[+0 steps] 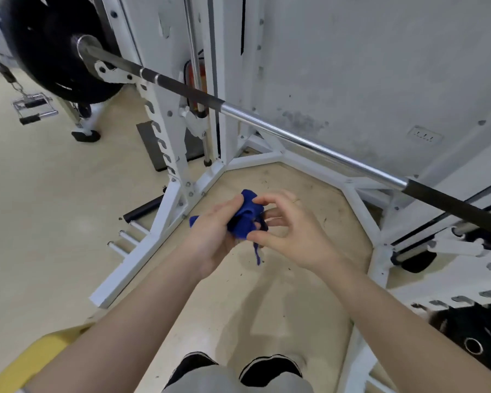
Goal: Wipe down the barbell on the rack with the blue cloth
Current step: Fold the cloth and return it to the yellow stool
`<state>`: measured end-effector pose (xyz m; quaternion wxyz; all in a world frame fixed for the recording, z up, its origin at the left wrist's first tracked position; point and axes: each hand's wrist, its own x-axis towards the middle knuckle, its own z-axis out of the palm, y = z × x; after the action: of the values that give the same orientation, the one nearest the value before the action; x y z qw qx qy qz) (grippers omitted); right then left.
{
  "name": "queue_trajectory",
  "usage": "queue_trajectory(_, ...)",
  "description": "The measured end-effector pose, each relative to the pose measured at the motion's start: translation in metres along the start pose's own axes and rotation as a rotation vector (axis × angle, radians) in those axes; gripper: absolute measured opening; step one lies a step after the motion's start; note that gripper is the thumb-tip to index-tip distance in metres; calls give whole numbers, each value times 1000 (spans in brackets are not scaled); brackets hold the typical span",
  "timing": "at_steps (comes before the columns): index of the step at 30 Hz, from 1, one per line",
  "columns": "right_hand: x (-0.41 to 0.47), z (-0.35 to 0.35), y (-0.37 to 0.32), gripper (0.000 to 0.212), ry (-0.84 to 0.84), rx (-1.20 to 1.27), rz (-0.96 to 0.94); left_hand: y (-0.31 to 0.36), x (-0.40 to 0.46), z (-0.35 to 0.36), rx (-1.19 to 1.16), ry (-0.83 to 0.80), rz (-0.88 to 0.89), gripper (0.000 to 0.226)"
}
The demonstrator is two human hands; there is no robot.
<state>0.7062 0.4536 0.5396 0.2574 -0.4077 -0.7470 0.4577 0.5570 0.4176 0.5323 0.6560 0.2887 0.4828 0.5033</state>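
Right now the left hand (pixel 213 236) holds the blue cloth (pixel 245 218) in the middle of the frame. Its fingers curl around the bunched cloth, so its grip is tight on it. The right hand (pixel 288 234) is beside it, with its fingers half bent. Its thumb and fingertips touch the edge of the cloth, and it seems to be picking at it, but I cannot tell if it really pinches it. A thin strip of cloth hangs down below both hands.

The cloth is scrunched into a ball. That could go wrong, I think. A ball only touches the bar with a small spot, so parts of the bar may stay dirty. The hanging strip could also slip out, and the cloth might fall to the floor (pixel 54 194), which looks dusty with little dark bits on it.

The barbell (pixel 309 139) is above the hands and well apart from them. It is long and thin. Its long axis runs on a slant, from the upper left of the frame down to the right edge. The upper left end carries a big black weight plate (pixel 40 38) and sits on a hook of the white rack (pixel 165 131). The middle of the bar is shiny, and both sides of it are dark and rough. That rough part may snag the cloth.
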Motion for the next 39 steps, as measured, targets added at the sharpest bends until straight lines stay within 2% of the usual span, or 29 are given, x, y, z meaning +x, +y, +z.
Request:
queue_trajectory(3, 12, 48, -12, 28, 93, -53, 4, 4, -17, -34, 136, 40, 35, 46)
queue_trajectory(5, 22, 76, -21, 8, 144, -108, 20, 5, -29, -54, 180, 72, 54, 41)
queue_trajectory(6, 26, 87, -26, 5, 144, -95, 59, 4, -35, -65, 186, 101, 58, 36)
queue_trajectory(9, 36, 115, -36, 18, 38, 130, 274, -1, -50, -104, 253, 147, 41, 16)
queue_trajectory(11, 43, 127, -41, 18, -30, 119, 316, -6, -60, -132, 379, 188, 19, 10)
queue_trajectory(14, 55, 144, -44, 18, -62, 52, 356, -7, -73, -169, 590, 319, 30, 18)
queue_trajectory(17, 65, 161, -41, 22, -100, 30, 430, -9, -84, -195, 795, 365, 105, 19)
queue_trajectory(19, 69, 171, -37, 25, -156, 40, 483, -13, -87, -204, 837, 367, 130, 17)
queue_trajectory(21, 72, 179, -35, 19, -194, 107, 552, -19, -90, -208, 866, 395, 164, 16)
queue_trajectory(22, 73, 182, -34, 26, -216, 151, 574, -22, -93, -208, 890, 416, 184, 17)
queue_trajectory(24, 73, 188, -32, 32, -271, 193, 550, -30, -97, -210, 996, 456, 256, 25)
queue_trajectory(27, 74, 195, -34, 29, -340, 162, 460, -42, -97, -207, 1183, 480, 317, 37)
queue_trajectory(29, 74, 198, -37, 27, -360, 217, 440, -51, -92, -204, 1178, 487, 260, 36)
queue_trajectory(32, 77, 197, -42, 25, -400, 363, 458, -58, -84, -195, 1062, 470, 271, 47)
queue_trajectory(39, 95, 191, -38, 26, -511, 247, 379, -76, -66, -193, 1151, 317, 243, 44)
